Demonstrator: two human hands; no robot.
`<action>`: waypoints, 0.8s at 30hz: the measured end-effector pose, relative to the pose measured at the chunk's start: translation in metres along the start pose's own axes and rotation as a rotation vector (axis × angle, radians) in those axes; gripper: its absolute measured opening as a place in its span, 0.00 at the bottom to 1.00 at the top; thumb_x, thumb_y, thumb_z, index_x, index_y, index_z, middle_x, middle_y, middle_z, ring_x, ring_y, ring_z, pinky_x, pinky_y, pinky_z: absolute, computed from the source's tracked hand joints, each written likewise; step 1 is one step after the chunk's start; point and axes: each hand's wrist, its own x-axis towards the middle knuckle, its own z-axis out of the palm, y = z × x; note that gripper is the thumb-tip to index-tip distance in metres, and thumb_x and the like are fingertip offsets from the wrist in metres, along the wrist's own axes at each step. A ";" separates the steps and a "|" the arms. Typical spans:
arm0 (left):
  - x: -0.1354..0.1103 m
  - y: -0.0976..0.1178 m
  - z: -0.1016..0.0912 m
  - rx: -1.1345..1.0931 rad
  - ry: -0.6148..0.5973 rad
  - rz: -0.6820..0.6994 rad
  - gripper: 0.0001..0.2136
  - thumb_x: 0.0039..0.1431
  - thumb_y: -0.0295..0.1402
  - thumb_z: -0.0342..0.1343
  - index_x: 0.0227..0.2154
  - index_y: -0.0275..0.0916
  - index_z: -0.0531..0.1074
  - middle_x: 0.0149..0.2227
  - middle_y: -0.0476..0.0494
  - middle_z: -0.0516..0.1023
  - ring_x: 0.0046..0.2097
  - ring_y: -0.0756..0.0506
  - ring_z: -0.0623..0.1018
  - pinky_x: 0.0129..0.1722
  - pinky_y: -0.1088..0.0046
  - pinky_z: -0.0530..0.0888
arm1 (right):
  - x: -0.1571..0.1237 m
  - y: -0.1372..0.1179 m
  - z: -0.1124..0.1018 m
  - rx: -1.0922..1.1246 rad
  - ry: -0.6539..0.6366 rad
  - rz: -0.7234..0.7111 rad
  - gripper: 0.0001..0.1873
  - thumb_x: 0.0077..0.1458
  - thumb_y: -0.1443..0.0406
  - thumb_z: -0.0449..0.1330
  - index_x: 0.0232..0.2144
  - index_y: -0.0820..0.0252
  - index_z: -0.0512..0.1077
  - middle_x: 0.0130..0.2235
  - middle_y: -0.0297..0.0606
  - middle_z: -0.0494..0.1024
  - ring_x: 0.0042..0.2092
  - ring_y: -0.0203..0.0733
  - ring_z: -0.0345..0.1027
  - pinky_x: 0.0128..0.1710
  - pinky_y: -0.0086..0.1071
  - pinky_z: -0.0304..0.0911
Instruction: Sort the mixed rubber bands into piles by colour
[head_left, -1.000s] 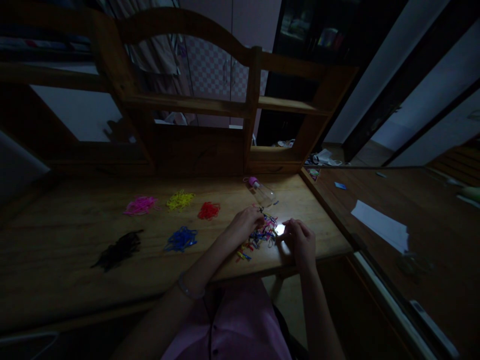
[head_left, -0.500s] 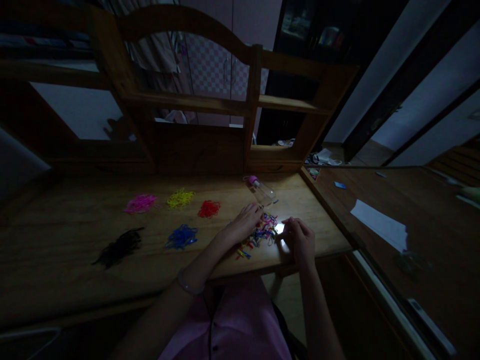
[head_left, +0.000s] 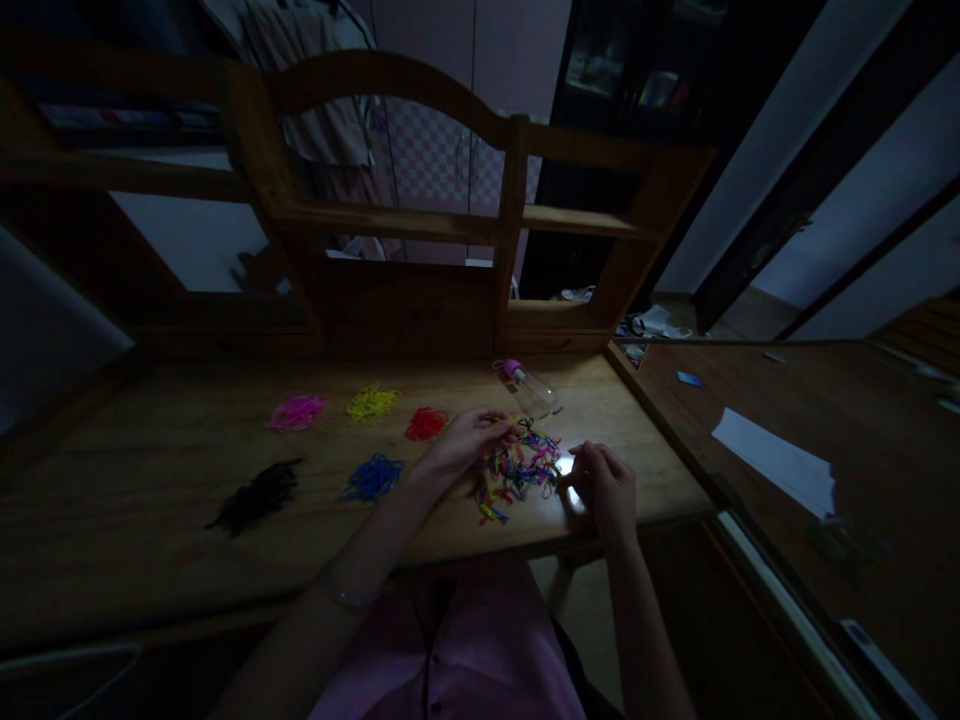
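A mixed heap of small coloured rubber bands (head_left: 519, 468) lies on the wooden desk (head_left: 150, 530) under a small bright light. My left hand (head_left: 463, 443) hovers at the heap's left edge, fingers pinched on a small yellow band. My right hand (head_left: 606, 487) rests at the heap's right side with its fingers curled down on the desk. Sorted piles lie to the left: pink (head_left: 297, 412), yellow (head_left: 372, 403), red (head_left: 425, 424), blue (head_left: 372, 478) and black (head_left: 256, 495).
A small clear bottle with a pink cap (head_left: 528, 387) lies on its side behind the heap. A wooden shelf unit (head_left: 420, 220) stands along the desk's back. To the right, a second darker surface holds a white sheet (head_left: 776, 465).
My left hand has lifted off the heap and drawn back to the left with a small band pinched. The view has shifted slightly. My right hand has stayed in place.
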 end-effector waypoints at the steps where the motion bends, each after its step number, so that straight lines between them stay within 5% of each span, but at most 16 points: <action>1: -0.004 0.004 -0.003 -0.080 0.018 -0.030 0.07 0.56 0.24 0.61 0.37 0.31 0.70 0.34 0.40 0.79 0.33 0.51 0.79 0.36 0.77 0.76 | 0.000 0.000 0.000 0.001 0.000 0.002 0.19 0.57 0.51 0.59 0.32 0.60 0.77 0.25 0.33 0.71 0.27 0.37 0.66 0.26 0.28 0.61; 6: -0.021 0.021 -0.010 -0.342 0.070 -0.059 0.16 0.56 0.18 0.58 0.47 0.31 0.73 0.42 0.37 0.80 0.40 0.50 0.80 0.46 0.78 0.76 | 0.000 0.000 0.000 -0.035 0.019 -0.029 0.18 0.58 0.51 0.59 0.31 0.60 0.77 0.25 0.33 0.70 0.28 0.36 0.64 0.27 0.28 0.60; 14: -0.032 0.033 0.003 -0.573 0.083 -0.063 0.13 0.59 0.15 0.49 0.42 0.25 0.75 0.46 0.34 0.78 0.46 0.47 0.80 0.52 0.77 0.75 | -0.001 -0.003 0.001 -0.070 0.034 -0.038 0.20 0.57 0.50 0.59 0.30 0.61 0.78 0.25 0.35 0.72 0.28 0.37 0.64 0.27 0.28 0.59; 21: -0.035 0.039 0.012 -0.647 0.049 -0.085 0.14 0.64 0.23 0.45 0.46 0.22 0.72 0.49 0.26 0.77 0.56 0.38 0.75 0.55 0.65 0.76 | -0.001 -0.005 0.002 -0.088 0.045 -0.048 0.20 0.56 0.49 0.59 0.30 0.60 0.78 0.25 0.35 0.71 0.28 0.38 0.64 0.27 0.28 0.59; 24: -0.035 0.039 0.015 -0.633 0.095 -0.073 0.13 0.62 0.22 0.48 0.46 0.24 0.72 0.50 0.28 0.77 0.56 0.39 0.75 0.55 0.68 0.76 | -0.001 -0.003 0.001 -0.058 0.042 -0.025 0.20 0.55 0.49 0.59 0.30 0.61 0.77 0.25 0.35 0.71 0.28 0.38 0.64 0.25 0.28 0.58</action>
